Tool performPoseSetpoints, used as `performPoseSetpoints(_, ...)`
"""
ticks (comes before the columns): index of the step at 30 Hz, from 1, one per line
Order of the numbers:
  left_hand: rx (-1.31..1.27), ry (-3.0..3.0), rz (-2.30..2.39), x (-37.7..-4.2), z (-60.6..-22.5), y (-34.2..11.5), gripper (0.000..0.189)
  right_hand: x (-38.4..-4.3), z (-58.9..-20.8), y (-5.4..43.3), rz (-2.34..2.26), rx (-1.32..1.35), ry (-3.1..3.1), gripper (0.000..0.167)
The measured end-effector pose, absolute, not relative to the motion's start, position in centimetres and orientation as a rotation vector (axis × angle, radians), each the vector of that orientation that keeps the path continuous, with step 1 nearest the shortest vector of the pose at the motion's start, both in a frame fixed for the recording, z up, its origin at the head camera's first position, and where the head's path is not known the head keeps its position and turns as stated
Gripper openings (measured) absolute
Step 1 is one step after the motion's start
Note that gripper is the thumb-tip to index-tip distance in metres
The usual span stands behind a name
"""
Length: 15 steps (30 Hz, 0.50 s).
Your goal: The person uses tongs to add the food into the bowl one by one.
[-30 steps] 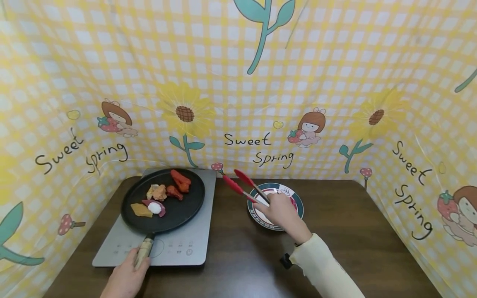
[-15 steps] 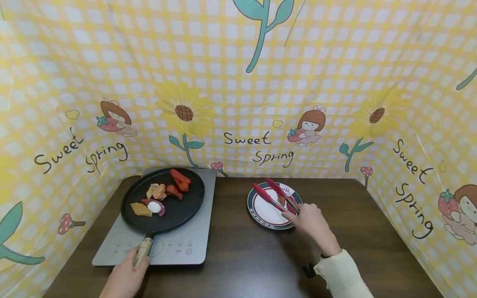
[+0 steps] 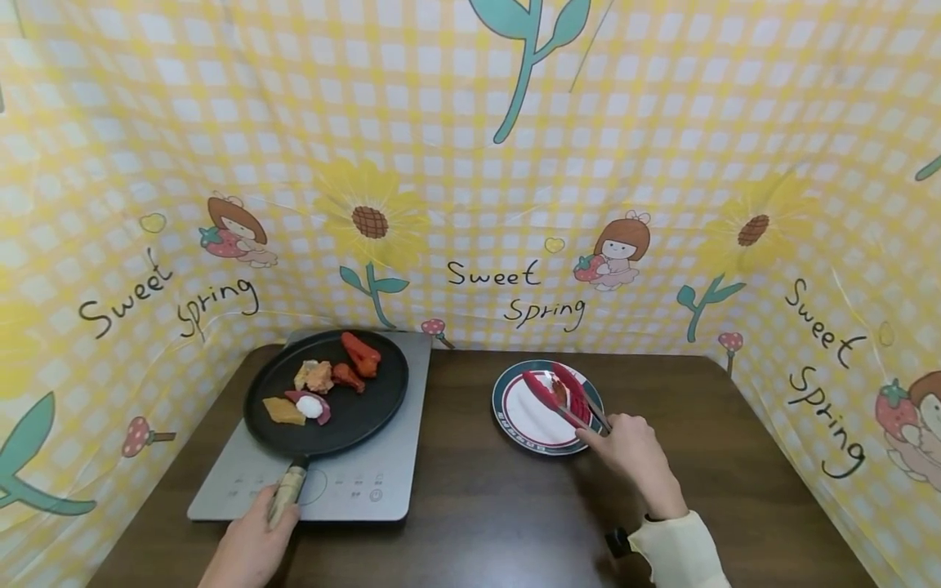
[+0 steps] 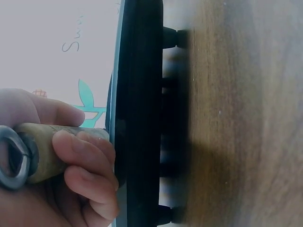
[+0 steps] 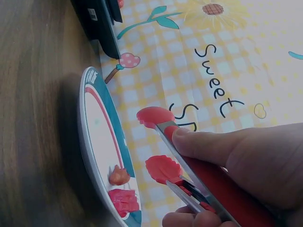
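Observation:
My left hand [image 3: 253,539] grips the wooden handle [image 3: 288,494] of a round black frying pan [image 3: 367,420]. In the left wrist view its fingers [image 4: 90,161] curl round that handle, which ends in a metal ring [image 4: 13,158]. My right hand [image 3: 638,456] holds red-tipped tongs [image 3: 542,394] over a plate [image 3: 522,423] with a dark green patterned rim. The two tong tips stand apart. On the plate, in the right wrist view, lie a small brown piece of food [image 5: 118,175] and a bright red piece [image 5: 124,201], just beside the tongs.
Under the pan is a silver induction cooker [image 3: 345,508]. In the pan lie an orange-red chicken wing [image 3: 362,355], a small drumstick [image 3: 349,377], a fried chunk [image 3: 316,376], a flat yellow-brown piece [image 3: 283,411] and a purple-and-white piece [image 3: 310,406]. Patterned cloth [image 3: 470,180] encloses the brown table [image 3: 470,490].
My right hand has moved right and toward me, bringing the tongs from the plate's left side, raised, down over its right part. My left hand stays on the pan handle.

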<state>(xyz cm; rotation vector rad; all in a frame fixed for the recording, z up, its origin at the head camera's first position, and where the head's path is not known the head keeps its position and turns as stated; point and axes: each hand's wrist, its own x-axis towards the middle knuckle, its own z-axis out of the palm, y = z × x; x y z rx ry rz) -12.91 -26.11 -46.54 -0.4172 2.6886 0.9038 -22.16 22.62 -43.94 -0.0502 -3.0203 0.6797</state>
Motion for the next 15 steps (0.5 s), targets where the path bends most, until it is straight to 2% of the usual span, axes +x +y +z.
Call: performPoseSetpoints(15, -0.399, 2.686, 0.896, -12.68, -46.17, -25.86, 0.071, -22.02, -44.66, 22.68, 0.593, -0.089, -3.053, 0.049)
